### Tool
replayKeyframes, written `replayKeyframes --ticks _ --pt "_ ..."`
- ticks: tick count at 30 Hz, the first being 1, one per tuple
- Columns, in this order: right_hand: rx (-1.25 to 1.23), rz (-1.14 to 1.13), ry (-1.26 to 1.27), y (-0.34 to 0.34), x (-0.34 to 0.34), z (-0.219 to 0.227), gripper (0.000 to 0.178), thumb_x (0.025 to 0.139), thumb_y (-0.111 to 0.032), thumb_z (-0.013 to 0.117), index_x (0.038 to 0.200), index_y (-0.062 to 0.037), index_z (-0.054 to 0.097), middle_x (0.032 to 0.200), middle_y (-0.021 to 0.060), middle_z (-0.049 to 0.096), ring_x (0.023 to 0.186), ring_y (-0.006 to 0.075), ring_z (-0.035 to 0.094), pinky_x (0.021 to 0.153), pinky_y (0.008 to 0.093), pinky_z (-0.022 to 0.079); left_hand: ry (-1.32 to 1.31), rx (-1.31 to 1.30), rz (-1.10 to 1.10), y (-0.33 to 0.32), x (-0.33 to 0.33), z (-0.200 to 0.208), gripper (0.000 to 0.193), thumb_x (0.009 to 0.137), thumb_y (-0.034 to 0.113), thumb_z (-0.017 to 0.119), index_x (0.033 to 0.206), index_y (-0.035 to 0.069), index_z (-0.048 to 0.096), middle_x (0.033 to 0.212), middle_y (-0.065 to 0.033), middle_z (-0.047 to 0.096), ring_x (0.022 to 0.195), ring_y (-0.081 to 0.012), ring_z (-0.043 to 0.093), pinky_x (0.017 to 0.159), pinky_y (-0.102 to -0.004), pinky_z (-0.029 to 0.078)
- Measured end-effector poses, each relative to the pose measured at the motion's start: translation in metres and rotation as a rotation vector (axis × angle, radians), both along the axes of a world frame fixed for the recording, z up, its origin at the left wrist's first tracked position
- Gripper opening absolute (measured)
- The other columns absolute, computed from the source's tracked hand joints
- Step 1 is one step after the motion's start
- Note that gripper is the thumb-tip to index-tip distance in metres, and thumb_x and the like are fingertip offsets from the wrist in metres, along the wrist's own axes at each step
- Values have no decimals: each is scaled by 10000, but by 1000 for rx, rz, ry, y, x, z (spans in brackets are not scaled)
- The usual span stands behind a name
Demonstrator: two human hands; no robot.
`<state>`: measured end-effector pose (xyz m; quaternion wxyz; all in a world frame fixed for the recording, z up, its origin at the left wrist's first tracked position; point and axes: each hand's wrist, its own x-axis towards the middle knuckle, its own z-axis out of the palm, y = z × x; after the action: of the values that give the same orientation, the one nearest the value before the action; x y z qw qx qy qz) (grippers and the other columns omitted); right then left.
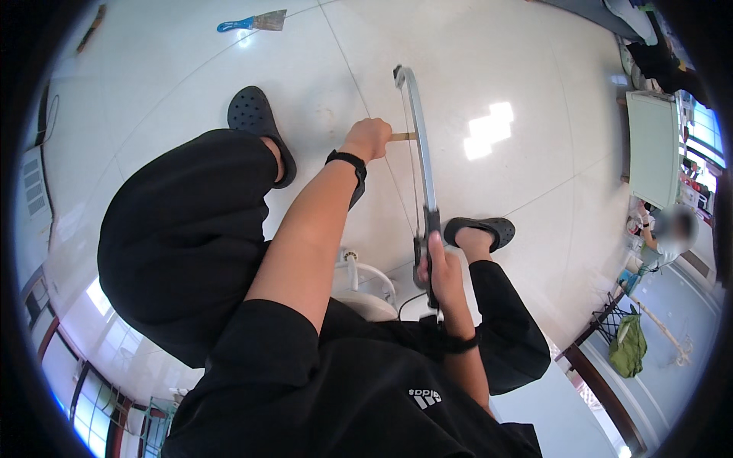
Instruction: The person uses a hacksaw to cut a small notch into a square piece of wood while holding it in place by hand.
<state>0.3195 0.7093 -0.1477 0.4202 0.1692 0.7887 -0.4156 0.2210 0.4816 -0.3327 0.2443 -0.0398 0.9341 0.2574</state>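
My right hand (443, 273) is closed around the black handle of a hacksaw (422, 149). The saw's silver frame points away from me, and its thin blade runs along the left side. In front of me, my left hand (369, 139) is a fist gripping a thin, light-brown strip (403, 137) that looks like wood. The strip sticks out to the right and meets the saw near the blade. Whether the blade is cutting into it, I cannot tell. Both hands are held above the floor between my knees.
A putty knife (252, 21) with a blue handle lies on the glossy tiled floor (527, 84) at the far left. My dark clogs (256, 118) flank the work. Beneath me is a pale stool (365, 304). A pale green cabinet (653, 145) and another person (672, 233) are at right.
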Motion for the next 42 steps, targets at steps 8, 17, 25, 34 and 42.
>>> replayKeyframes --ticks 8,17,25,34,42 --pt "-55 -31 -92 14 -9 9 610 948 -529 445 598 -33 508 528 26 473 460 109 430 458 254 334 78 28 113 -2 -2 -5 136 711 53 620 827 65 689 877 -156 676 847 -337 658 756 -409 538" --pt "-36 -69 -86 11 -6 0 656 914 -608 434 568 -55 498 503 18 467 424 114 430 428 261 332 97 -77 -45 13 15 1 129 720 14 608 806 58 694 878 -147 686 851 -310 672 747 -383 550" --pt "-20 -70 -82 12 7 8 683 915 -610 425 530 -50 491 491 32 462 467 130 454 466 270 346 89 -73 -49 10 18 3 122 728 8 598 788 53 694 863 -146 687 840 -309 675 737 -385 552" --pt "-97 -160 -76 1 -6 -20 658 922 -585 444 562 -35 488 507 39 468 471 141 459 478 268 356 207 -66 -148 26 35 -5 78 714 30 609 750 50 675 794 -143 681 766 -309 670 705 -392 544" --pt "-51 -236 -102 -3 1 -2 585 940 -565 431 638 -63 426 561 23 412 502 134 420 506 274 352 305 -91 -172 50 48 -16 149 729 28 596 870 4 640 870 -164 651 852 -318 646 737 -396 525"
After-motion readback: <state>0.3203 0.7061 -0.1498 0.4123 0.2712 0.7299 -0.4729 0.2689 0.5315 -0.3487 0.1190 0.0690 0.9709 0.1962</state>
